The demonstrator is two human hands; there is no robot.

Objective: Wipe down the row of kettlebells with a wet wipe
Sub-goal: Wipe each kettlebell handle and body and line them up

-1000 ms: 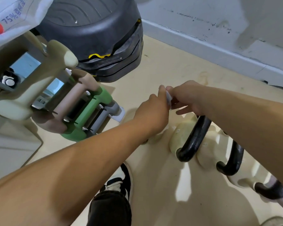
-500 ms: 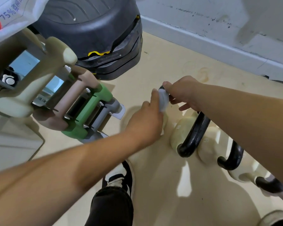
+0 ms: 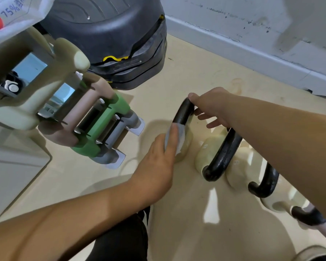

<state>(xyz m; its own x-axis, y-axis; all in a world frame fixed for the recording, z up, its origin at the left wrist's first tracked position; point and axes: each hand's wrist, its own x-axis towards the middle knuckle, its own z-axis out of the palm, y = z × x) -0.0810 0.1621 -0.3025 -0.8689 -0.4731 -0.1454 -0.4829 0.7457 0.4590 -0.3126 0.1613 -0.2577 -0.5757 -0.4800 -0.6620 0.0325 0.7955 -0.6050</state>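
The first cream kettlebell in the row, on the tan floor near the wall, could tip if pushed hard. The right hand curls round its black loop handle. The left hand, arm reaching forward, pinches the small white wet wipe against its side.

Bare floor behind the closely packed kettlebells, dumbbell rack near their left end, wall beyond
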